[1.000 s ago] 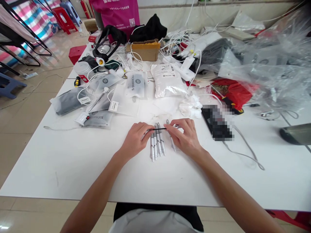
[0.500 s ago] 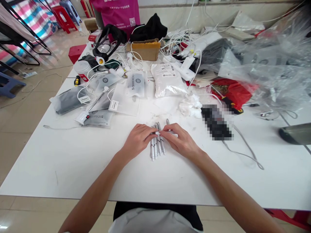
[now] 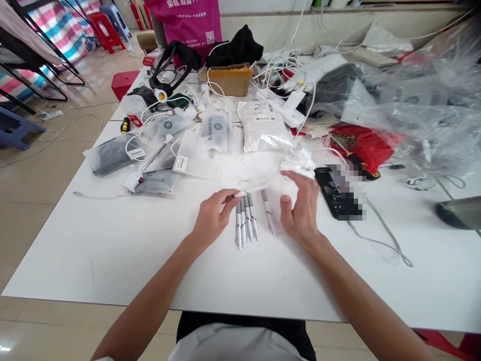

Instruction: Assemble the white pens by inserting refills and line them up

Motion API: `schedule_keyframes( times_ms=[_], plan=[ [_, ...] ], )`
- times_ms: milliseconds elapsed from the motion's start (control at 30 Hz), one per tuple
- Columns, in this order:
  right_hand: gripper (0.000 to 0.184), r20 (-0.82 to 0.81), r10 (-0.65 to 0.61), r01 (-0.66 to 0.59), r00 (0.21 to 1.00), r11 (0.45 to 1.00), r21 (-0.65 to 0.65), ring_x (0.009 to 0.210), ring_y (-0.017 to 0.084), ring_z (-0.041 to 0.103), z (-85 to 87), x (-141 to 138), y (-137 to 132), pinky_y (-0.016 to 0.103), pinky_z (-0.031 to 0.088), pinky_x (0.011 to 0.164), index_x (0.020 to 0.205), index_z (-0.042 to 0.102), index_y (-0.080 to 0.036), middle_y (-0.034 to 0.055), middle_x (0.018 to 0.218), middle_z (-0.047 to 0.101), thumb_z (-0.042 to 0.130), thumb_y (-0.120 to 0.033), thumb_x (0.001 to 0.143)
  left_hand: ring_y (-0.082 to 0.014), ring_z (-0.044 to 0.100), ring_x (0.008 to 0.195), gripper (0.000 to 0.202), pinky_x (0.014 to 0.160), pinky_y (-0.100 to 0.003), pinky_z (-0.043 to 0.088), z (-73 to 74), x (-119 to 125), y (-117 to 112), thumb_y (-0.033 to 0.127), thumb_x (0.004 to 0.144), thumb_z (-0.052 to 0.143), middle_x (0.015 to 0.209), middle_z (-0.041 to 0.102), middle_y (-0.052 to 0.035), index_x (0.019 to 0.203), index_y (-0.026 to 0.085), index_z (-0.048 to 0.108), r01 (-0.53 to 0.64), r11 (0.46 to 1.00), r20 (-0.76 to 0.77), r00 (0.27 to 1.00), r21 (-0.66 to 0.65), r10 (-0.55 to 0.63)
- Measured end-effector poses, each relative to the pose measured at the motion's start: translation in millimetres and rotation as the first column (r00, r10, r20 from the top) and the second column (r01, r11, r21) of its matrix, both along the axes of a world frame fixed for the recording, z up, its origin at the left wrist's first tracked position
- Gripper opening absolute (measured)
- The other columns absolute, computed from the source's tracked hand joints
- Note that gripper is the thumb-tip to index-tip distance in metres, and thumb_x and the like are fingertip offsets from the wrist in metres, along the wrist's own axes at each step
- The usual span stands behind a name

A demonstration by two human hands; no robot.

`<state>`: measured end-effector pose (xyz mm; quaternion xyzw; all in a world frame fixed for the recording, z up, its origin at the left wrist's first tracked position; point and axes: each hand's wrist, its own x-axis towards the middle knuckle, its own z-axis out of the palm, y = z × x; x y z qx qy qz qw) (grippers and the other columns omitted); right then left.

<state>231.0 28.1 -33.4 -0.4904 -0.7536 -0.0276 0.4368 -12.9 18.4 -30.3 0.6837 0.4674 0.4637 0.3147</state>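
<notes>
Pinched between thumb and fingers, a white pen (image 3: 252,190) sticks out to the right of my left hand (image 3: 213,214), its outer end blurred. Below it, several white pens with grey ends (image 3: 247,223) lie side by side on the white table. One separate pen (image 3: 268,213) rests a little to their right. My right hand (image 3: 302,208) is held with thumb and fingers apart, just right of that separate pen, and nothing shows in its grasp.
Beyond my right hand lies a dark phone (image 3: 332,190) with a grey cable, partly pixelated. Crumpled white tissue (image 3: 298,159), a white parcel bag (image 3: 263,125) and frosted packets (image 3: 216,131) lie farther back. Clear plastic wrap (image 3: 421,115) is piled at the right.
My right hand has let go of the pen and moved right, its fingers spreading. The pen stays in my left hand. The view has shifted slightly.
</notes>
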Motion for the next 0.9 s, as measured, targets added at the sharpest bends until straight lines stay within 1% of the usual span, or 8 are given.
schedule_keyframes(
  times_ms=[67, 133, 300, 433, 567, 700, 800, 900],
  plan=[
    [0.057, 0.12, -0.219, 0.224, 0.968, 0.974, -0.034, 0.146, 0.046, 0.045, -1.0, 7.1, 6.9, 0.069, 0.035, 0.114, 0.156, 0.045, -0.018, 0.0256, 0.152, 0.053, 0.049, -0.048, 0.108, -0.0168, 0.072, 0.082, 0.026, 0.081, -0.033, 0.059, 8.8, -0.9, 1.5, 0.044, 0.107, 0.064, 0.104, 0.081, -0.008, 0.113, 0.02, 0.07, -0.03, 0.99, 0.227, 0.972, -0.141, 0.062],
    [0.068, 0.249, -0.342, 0.374, 0.906, 0.922, -0.097, 0.154, 0.051, 0.033, -4.7, 13.4, 12.8, 0.074, 0.03, 0.113, 0.158, 0.041, -0.014, 0.0308, 0.158, 0.042, 0.051, -0.056, 0.105, -0.0159, 0.07, 0.079, 0.03, 0.081, -0.034, 0.059, 15.9, -2.8, 4.3, 0.047, 0.106, 0.065, 0.104, 0.081, -0.0098, 0.113, 0.019, 0.069, -0.014, 0.982, 0.392, 0.916, -0.19, 0.089],
    [0.082, 0.394, -0.417, 0.517, 0.819, 0.835, -0.19, 0.151, 0.056, 0.031, -16.2, 21.6, 16.3, 0.077, 0.031, 0.109, 0.158, 0.04, -0.004, 0.039, 0.153, 0.041, 0.044, -0.066, 0.105, -0.0136, 0.057, 0.073, 0.035, 0.074, -0.032, 0.052, 17.8, -5.0, 9.6, 0.052, 0.106, 0.063, 0.096, 0.073, -0.008, 0.111, 0.019, 0.07, 0.033, 0.97, 0.514, 0.852, -0.243, 0.1],
    [0.087, 0.419, -0.438, 0.555, 0.795, 0.804, -0.213, 0.149, 0.057, 0.033, -20.0, 27.0, 15.1, 0.078, 0.029, 0.109, 0.157, 0.041, -0.001, 0.0413, 0.149, 0.044, 0.043, -0.069, 0.104, -0.0126, 0.047, 0.07, 0.038, 0.071, -0.032, 0.046, 12.7, -2.8, 8.4, 0.054, 0.108, 0.057, 0.091, 0.062, -0.0049, 0.109, 0.019, 0.072, 0.102, 0.959, 0.53, 0.846, -0.265, 0.056],
    [0.09, 0.44, -0.451, 0.579, 0.776, 0.786, -0.217, 0.146, 0.058, 0.038, -22.2, 34.7, 18.9, 0.077, 0.03, 0.109, 0.156, 0.041, 0.003, 0.0428, 0.144, 0.049, 0.044, -0.07, 0.104, -0.0131, 0.048, 0.073, 0.04, 0.073, -0.031, 0.046, 13.4, -1.6, 5.6, 0.056, 0.107, 0.059, 0.089, 0.059, -0.004, 0.111, 0.019, 0.073, 0.11, 0.949, 0.494, 0.868, -0.297, 0.055],
    [0.078, 0.438, -0.379, 0.501, 0.815, 0.84, -0.207, 0.152, 0.05, 0.036, -20.0, 36.9, 23.0, 0.072, 0.031, 0.113, 0.157, 0.042, -0.005, 0.0391, 0.153, 0.047, 0.039, -0.065, 0.107, -0.0157, 0.058, 0.081, 0.039, 0.078, -0.032, 0.049, 16.1, -0.6, 4.0, 0.056, 0.101, 0.07, 0.082, 0.062, -0.0018, 0.116, 0.02, 0.066, 0.106, 0.936, 0.457, 0.887, -0.335, 0.063],
    [0.075, 0.41, -0.368, 0.47, 0.835, 0.863, -0.182, 0.155, 0.049, 0.033, -17.4, 33.9, 23.0, 0.071, 0.031, 0.116, 0.155, 0.044, -0.008, 0.0377, 0.158, 0.043, 0.041, -0.065, 0.107, -0.015, 0.059, 0.078, 0.036, 0.076, -0.031, 0.048, 17.0, 0.5, 3.4, 0.056, 0.101, 0.07, 0.078, 0.064, -0.0006, 0.106, 0.022, 0.059, 0.143, 0.931, 0.487, 0.873, -0.336, 0.042],
    [0.07, 0.364, -0.332, 0.413, 0.87, 0.895, -0.171, 0.153, 0.048, 0.036, -14.5, 28.9, 21.2, 0.071, 0.031, 0.116, 0.153, 0.046, -0.011, 0.034, 0.155, 0.046, 0.046, -0.063, 0.106, -0.0143, 0.056, 0.072, 0.039, 0.072, -0.031, 0.046, 18.2, 1.1, 2.8, 0.059, 0.102, 0.066, 0.078, 0.066, -0.0019, 0.097, 0.021, 0.058, 0.156, 0.927, 0.47, 0.882, -0.341, 0.024]
  ],
)
